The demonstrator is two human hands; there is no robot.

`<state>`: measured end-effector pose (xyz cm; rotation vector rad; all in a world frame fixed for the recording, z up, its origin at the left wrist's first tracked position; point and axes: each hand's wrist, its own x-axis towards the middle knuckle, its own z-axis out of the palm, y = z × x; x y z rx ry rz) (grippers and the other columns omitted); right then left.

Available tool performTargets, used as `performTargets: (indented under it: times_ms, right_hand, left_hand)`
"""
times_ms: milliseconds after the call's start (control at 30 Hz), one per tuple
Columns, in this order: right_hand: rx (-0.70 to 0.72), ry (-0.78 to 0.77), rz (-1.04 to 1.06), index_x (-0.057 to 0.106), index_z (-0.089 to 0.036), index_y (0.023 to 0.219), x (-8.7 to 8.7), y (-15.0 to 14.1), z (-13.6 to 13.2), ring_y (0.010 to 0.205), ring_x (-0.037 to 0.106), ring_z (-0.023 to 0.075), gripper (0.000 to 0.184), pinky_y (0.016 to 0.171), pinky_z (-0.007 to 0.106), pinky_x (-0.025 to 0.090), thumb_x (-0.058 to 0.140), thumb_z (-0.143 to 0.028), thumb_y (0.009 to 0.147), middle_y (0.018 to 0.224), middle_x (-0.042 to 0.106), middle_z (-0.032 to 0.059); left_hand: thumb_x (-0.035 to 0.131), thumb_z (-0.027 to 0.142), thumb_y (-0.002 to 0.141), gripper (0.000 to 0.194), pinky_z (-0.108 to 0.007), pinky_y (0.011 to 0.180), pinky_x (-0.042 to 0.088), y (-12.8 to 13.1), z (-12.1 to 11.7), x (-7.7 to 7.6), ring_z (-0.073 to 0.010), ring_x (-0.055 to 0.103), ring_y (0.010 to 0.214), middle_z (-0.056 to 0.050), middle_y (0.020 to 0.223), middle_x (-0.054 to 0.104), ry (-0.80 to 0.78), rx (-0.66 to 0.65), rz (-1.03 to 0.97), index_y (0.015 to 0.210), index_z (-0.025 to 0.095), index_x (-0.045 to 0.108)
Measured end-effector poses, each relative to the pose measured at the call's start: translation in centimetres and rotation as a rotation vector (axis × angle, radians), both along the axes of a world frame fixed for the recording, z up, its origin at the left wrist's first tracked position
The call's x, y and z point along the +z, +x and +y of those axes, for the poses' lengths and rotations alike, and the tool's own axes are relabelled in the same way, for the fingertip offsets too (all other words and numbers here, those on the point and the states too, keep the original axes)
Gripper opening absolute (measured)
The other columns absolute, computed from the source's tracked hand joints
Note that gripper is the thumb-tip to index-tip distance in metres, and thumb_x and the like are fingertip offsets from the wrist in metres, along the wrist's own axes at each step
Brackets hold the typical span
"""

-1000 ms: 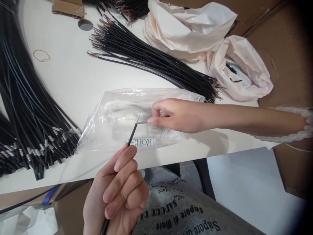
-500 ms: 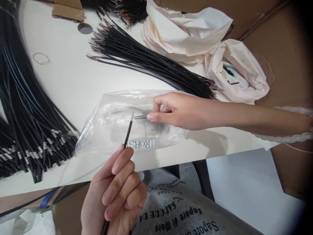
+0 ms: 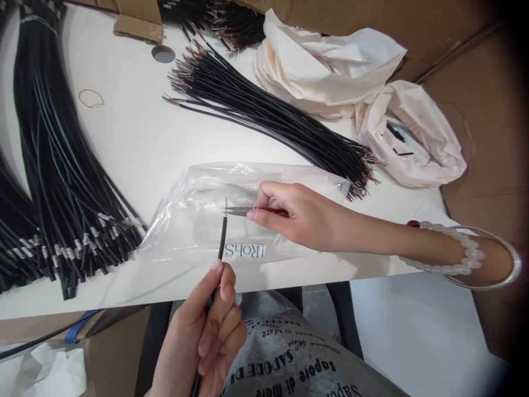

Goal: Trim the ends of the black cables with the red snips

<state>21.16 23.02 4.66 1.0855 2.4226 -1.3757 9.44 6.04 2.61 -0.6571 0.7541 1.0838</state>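
Note:
My left hand [image 3: 204, 336] pinches a thin black cable [image 3: 222, 237] between thumb and fingers, its bare tip pointing up over a clear plastic bag [image 3: 198, 215] marked RoHS. My right hand [image 3: 297, 215] rests on that bag and grips a small tool with a red handle [image 3: 270, 210]; the tool's metal point [image 3: 233, 209] touches the cable's tip. A bead bracelet and a metal bangle [image 3: 467, 253] circle my right wrist.
A white table [image 3: 124, 149] carries a loose bundle of black cables [image 3: 264, 110] at the back, a large taped bundle [image 3: 53, 182] at the left, a rubber band [image 3: 91, 98], crumpled white bags [image 3: 330, 60] and cardboard [image 3: 475, 82] at right.
The cable tip and the tool's point have come together over the bag. My right hand has shifted slightly lower and nearer, so the red handle and the bracelet now show.

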Motion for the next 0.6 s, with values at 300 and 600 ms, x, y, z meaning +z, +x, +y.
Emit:
performTargets:
  times_ms: [300,600]
  right_hand:
    - [0.003,-0.078,-0.048,0.047,-0.016,0.079,-0.37,-0.10,-0.22,0.053,0.037,0.0071,0.023,0.059,0.024,0.028,0.052,-0.034,0.092,0.057,0.044,-0.0060]
    - [0.033,-0.028,-0.054,0.047,-0.016,0.081,-0.58,0.01,-0.59,0.054,0.038,0.0075,0.020,0.058,0.024,0.028,0.051,-0.032,0.092,0.057,0.045,-0.0054]
  left_hand:
    - [0.069,0.029,0.079,0.024,-0.013,0.036,0.022,-0.13,-0.31,-0.18,-0.0013,0.005,0.034,0.010,0.038,0.009,0.081,0.036,-0.075,0.062,0.017,0.058]
    - [0.066,0.030,0.082,0.023,-0.012,0.036,0.022,-0.12,-0.47,-0.14,-0.0014,0.005,0.033,0.009,0.038,0.009,0.113,0.059,-0.083,0.064,0.017,0.059]
